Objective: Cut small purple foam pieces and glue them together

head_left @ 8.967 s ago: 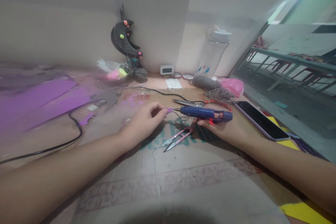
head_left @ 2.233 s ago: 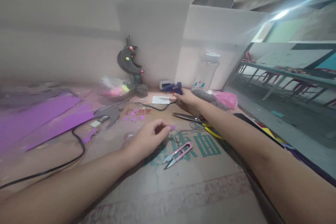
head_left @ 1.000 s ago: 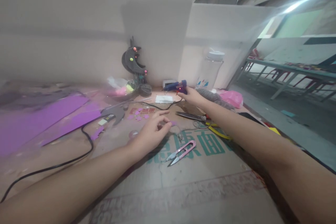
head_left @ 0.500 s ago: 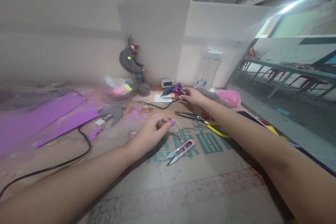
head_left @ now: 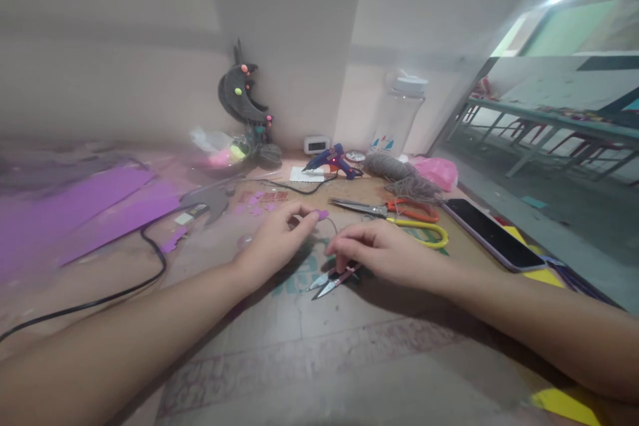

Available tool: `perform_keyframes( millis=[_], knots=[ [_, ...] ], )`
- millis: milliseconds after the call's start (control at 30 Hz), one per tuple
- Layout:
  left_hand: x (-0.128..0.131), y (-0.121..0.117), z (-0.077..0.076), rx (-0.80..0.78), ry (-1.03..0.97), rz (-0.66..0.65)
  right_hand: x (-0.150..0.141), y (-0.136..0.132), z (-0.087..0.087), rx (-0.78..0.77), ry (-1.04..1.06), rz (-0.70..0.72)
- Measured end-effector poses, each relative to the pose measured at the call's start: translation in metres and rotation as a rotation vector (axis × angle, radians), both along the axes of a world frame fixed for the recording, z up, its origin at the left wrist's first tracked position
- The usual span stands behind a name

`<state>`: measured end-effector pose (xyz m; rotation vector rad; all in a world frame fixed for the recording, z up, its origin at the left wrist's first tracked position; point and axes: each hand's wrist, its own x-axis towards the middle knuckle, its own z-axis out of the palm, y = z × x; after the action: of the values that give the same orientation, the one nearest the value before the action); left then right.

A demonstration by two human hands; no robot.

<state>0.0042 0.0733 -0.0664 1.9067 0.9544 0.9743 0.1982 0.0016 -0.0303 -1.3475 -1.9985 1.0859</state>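
My left hand [head_left: 274, 236] pinches a small purple cut-out piece [head_left: 323, 214] between thumb and forefinger. From that piece a thin grey strand [head_left: 333, 223] curves toward my right hand [head_left: 387, 254]. The right hand hovers over pink-handled thread snips [head_left: 327, 286], fingers curled and tips close together; whether they grip the strand's end is hidden. The snips lie on the board, blades toward the lower left, handles partly covered by my fingers. Farther back, a blue glue gun [head_left: 335, 158] rests with its nozzle over a white card [head_left: 305, 175].
Scissors [head_left: 424, 231] with yellow handles and orange-handled pliers [head_left: 412, 210] lie behind my right hand. Grey yarn [head_left: 394, 170], a bottle [head_left: 397, 120] and a phone [head_left: 492, 233] stand or lie rightward. Purple sheets [head_left: 114, 203], a black cable [head_left: 162, 263] and a dark crescent ornament [head_left: 237, 93] are leftward.
My right hand has let go of the glue gun and come back toward me, over the snips. My left hand still pinches the purple piece. The view has tilted slightly down.
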Motion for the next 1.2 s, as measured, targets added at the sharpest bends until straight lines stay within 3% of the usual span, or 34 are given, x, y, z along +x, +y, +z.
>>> perform_keyframes(
  millis=[100, 200, 300, 467, 533, 900, 1200],
  knots=[
    [-0.001, -0.002, 0.004, 0.063, -0.014, 0.038, -0.003, 0.003, -0.005, 0.223, -0.16, 0.037],
    [-0.001, -0.004, 0.005, 0.067, -0.022, 0.028, 0.005, 0.012, -0.011, 0.434, -0.265, -0.043],
    [-0.001, -0.005, 0.004, 0.015, -0.01, -0.002, 0.01, 0.018, -0.018, 0.4, -0.181, -0.168],
    [0.001, -0.006, 0.006, -0.036, 0.048, 0.001, 0.005, 0.02, -0.025, 0.191, 0.305, -0.188],
    [0.001, -0.007, 0.008, -0.04, 0.072, 0.003, 0.002, 0.02, -0.025, 0.16, 0.382, -0.217],
    [0.002, -0.008, 0.009, -0.012, 0.123, -0.056, 0.004, 0.024, -0.028, 0.281, 0.268, -0.339],
    [0.001, -0.007, 0.004, -0.051, 0.071, -0.003, 0.013, 0.029, -0.027, 0.353, 0.357, -0.349]
  ],
)
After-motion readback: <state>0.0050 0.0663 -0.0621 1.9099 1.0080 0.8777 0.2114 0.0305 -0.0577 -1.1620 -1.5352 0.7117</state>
